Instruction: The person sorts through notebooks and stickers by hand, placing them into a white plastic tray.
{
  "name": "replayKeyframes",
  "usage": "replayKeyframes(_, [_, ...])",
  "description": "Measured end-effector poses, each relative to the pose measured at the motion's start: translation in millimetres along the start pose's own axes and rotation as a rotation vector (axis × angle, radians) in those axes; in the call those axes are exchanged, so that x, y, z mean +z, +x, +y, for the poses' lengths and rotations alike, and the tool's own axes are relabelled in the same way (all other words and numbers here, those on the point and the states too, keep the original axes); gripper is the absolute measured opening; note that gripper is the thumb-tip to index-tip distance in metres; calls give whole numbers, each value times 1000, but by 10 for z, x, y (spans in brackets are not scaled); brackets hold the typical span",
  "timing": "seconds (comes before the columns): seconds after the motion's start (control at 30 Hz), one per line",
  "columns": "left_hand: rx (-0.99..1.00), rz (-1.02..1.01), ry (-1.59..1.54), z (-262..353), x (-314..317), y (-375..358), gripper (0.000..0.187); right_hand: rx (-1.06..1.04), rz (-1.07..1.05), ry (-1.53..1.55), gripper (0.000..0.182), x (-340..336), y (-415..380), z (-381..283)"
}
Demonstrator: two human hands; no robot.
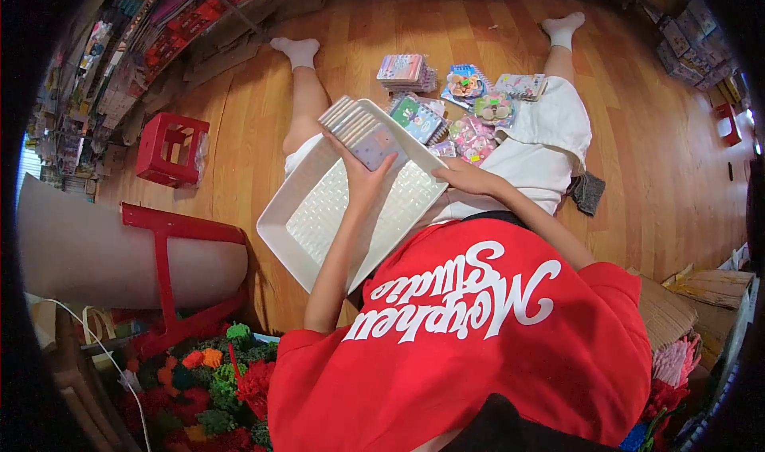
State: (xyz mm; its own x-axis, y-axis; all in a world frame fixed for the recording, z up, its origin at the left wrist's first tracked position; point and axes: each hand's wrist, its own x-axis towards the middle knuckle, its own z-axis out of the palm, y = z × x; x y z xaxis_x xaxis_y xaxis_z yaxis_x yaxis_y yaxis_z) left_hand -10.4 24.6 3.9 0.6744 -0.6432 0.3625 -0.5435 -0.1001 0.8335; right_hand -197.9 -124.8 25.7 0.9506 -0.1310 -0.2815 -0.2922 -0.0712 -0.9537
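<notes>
My left hand (362,173) is wrapped round a stack of small wrapped notebooks (374,145), holding it over the far end of a white woven plastic basket (301,267). The basket is tilted on my lap, and its inside shows only the woven bottom. My right hand (466,176) grips the basket's right rim. Just beyond the basket, between my legs, lie a green-and-blue notebook (416,117), pink packets (472,139), a packet with a round pale figure (494,108), a bear-decorated notebook (464,84) and a stack of notebooks (400,69).
My legs are spread on the wooden floor. A red stool (172,150) stands at left, near a large grey roll (135,249) and red frame. Colourful tufts (215,380) lie lower left, cardboard (661,308) lower right. Packed shelves line the upper left. A grey cloth (587,193) lies at right.
</notes>
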Motion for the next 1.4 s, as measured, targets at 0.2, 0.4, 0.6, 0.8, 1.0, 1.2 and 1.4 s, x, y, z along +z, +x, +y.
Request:
replayKeyframes(0.2, [-61,-35,-143,-7,-24,-12,133,-40,32,-33,42,-12,3,4])
replayKeyframes(0.4, [-241,-27,-453,274,-101,-21,133,-140,-16,-251,40,-104,19,99])
replayKeyframes(0.6, [-78,-41,-118,184,3,26,133,-134,61,-174,39,-56,-180,-94])
replayKeyframes(0.8, [-221,-47,-175,323,40,193,134,-22,158,-89,35,-85,-203,-131])
replayKeyframes(1.0, [-353,-190,-352,501,48,854,133,11,158,25,32,-363,-42,-516])
replayKeyframes(1.2, [-115,-405,-277,338,391,2176,133,8,435,104,27,-883,484,-736])
replayKeyframes(1.4, [277,-546,-196,148,1433,3354,140,95,786,262,28,-1721,883,-666])
